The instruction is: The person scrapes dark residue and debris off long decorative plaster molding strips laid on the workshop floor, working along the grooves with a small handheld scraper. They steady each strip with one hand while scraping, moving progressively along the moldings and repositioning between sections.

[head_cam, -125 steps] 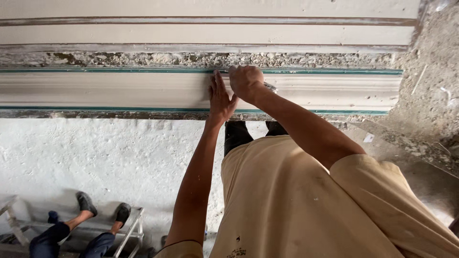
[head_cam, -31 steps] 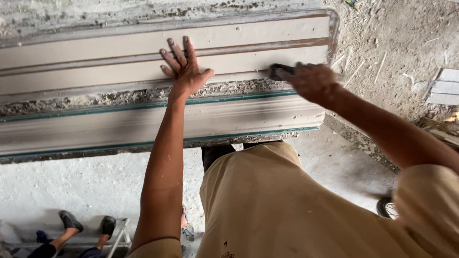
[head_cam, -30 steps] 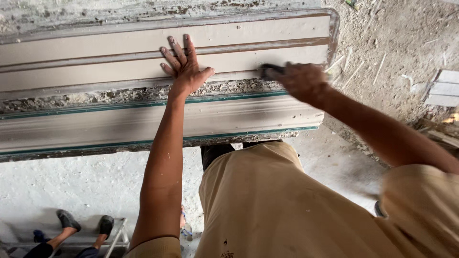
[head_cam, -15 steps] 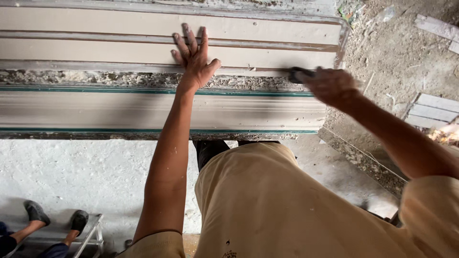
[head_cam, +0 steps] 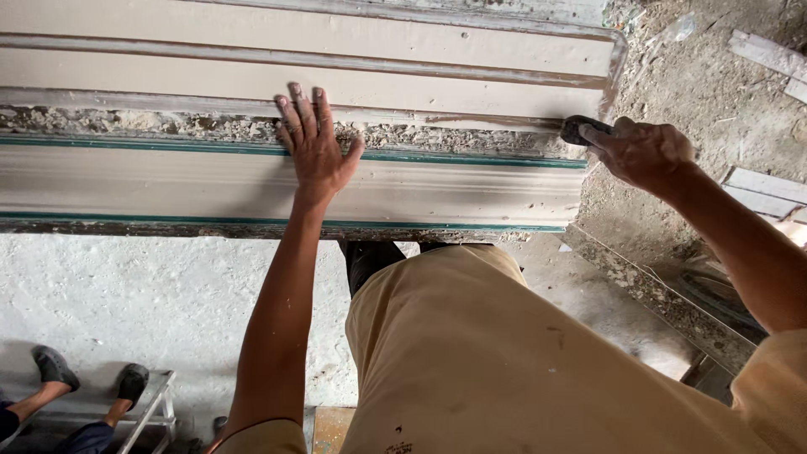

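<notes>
Two long cream moulded strips lie side by side on a bench, the near strip edged with green lines and the far strip beyond a crusted gap. My left hand rests flat, fingers spread, across the gap between them. My right hand is closed on a dark-handled tool at the right end of the far strip. The tool's working end is hidden by my fingers. My tan shirt fills the lower middle of the view.
Rough dried plaster crumbs line the gap between the strips. Another person's legs and dark shoes rest on a metal stool at lower left. Loose pale slats lie on the gritty floor at right.
My right hand with the tool has slid to the right end of the far strip. My left hand has dropped from the far strip onto the gap and near strip.
</notes>
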